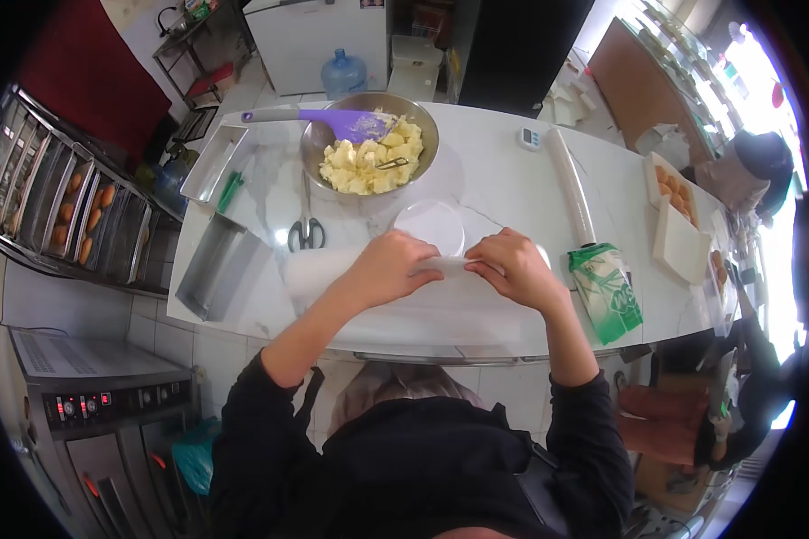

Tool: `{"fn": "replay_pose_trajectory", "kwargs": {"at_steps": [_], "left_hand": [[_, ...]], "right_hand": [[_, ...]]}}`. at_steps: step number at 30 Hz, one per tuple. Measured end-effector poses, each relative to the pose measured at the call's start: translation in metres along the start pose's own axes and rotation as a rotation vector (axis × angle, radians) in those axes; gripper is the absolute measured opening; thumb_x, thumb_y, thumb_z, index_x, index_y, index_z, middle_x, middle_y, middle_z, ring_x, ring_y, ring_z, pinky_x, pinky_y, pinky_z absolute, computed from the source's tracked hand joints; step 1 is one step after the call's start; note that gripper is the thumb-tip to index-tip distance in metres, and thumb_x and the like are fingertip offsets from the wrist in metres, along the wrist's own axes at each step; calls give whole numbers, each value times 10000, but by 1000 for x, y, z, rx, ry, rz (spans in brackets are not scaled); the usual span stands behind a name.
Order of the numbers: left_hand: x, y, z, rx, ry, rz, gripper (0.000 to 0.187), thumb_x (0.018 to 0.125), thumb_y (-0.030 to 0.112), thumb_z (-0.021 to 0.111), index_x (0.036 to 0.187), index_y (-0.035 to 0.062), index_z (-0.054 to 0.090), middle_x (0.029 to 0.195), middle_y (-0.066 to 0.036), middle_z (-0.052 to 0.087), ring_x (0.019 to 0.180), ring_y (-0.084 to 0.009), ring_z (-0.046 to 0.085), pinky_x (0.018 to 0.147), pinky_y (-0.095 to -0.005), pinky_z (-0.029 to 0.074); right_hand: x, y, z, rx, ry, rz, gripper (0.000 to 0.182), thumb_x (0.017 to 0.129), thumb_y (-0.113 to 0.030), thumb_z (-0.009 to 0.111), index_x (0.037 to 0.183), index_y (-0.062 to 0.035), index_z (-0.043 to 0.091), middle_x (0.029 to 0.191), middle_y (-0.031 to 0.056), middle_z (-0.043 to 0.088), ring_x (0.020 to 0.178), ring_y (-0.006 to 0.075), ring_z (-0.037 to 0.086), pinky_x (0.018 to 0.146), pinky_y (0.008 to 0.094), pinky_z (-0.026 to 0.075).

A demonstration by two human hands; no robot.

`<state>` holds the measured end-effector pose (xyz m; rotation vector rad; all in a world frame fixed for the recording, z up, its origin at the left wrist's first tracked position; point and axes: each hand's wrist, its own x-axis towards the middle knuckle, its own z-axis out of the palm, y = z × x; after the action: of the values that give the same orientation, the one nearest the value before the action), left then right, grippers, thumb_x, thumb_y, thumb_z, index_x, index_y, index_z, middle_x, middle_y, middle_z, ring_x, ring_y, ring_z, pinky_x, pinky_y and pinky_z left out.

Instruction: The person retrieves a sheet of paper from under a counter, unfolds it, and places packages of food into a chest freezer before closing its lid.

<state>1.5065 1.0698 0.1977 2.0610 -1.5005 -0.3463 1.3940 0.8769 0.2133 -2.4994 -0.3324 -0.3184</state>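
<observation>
White plastic sheet [360, 269] pinched in both hands' grip, steel bowl [368, 135], scissors [306, 232] behind

The person wears a black long-sleeved top of soft, matte cloth; it covers the chest and both shoulders and shows no print or lettering; the 2 sleeves are pushed up, so the forearms are bare below the bunched cuffs; the left hand [388, 266] and the right hand [515, 267] are bare, with no gloves, rings or watch to be seen; a dark strap shows at the right hip.
</observation>
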Motion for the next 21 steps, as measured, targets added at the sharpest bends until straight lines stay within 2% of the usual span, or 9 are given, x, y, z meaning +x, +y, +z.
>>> {"fn": "replay_pose_trajectory", "kwargs": {"at_steps": [3,6,8,11,12,15,18,21], "left_hand": [[-5,0,-8,-35,58,-86,181,743,219,619,763,39,603,660,-137,571,645,-310,538,587,-364,423],[-12,-1,-14,-169,1,-128,178,772,213,585,782,35,600,687,-148,573,657,-320,542,577,-370,423],[-10,16,-13,-151,109,-36,188,789,211,564,763,29,599,678,-153,571,652,-319,546,578,-370,425],[-7,32,-8,-149,154,7,184,795,196,562,757,21,605,671,-153,576,632,-299,555,574,-345,430],[-8,34,-8,-150,152,7,179,794,188,566,759,18,608,671,-151,580,624,-289,559,572,-333,432],[-13,42,-14,-330,239,-173,149,790,148,578,790,4,617,677,-138,593,593,-246,563,566,-298,429],[-20,37,-12,-349,324,-136,127,794,114,594,808,-8,625,650,-51,604,572,-83,542,550,-220,427],[-24,47,-18,-300,312,-111,146,784,123,599,816,-17,625,661,-116,612,561,-162,558,553,-256,428]], "right_hand": [[-5,-5,-26,-63,43,56,142,687,-117,667,780,-30,602,729,83,612,655,261,540,634,327,430],[-15,-1,-37,-40,119,114,136,676,-126,675,735,-28,603,702,87,612,649,266,539,627,323,429],[-18,-2,-35,-11,175,106,138,660,-121,687,689,-17,601,673,94,609,638,274,533,617,326,429],[-15,-21,-36,27,135,25,153,653,-108,698,708,-4,600,657,99,598,632,226,547,624,290,431],[-15,-27,-37,97,181,79,148,659,-100,698,713,-1,602,651,89,596,632,198,549,623,275,431],[-15,-35,-41,297,320,208,137,674,-83,687,740,8,608,654,70,598,631,132,554,622,240,433],[-18,-33,-36,464,419,289,140,687,-84,669,770,13,614,679,62,605,622,99,547,608,231,438],[-18,-42,-31,528,448,336,136,692,-89,673,762,15,621,658,45,598,607,73,525,575,225,436]]}}
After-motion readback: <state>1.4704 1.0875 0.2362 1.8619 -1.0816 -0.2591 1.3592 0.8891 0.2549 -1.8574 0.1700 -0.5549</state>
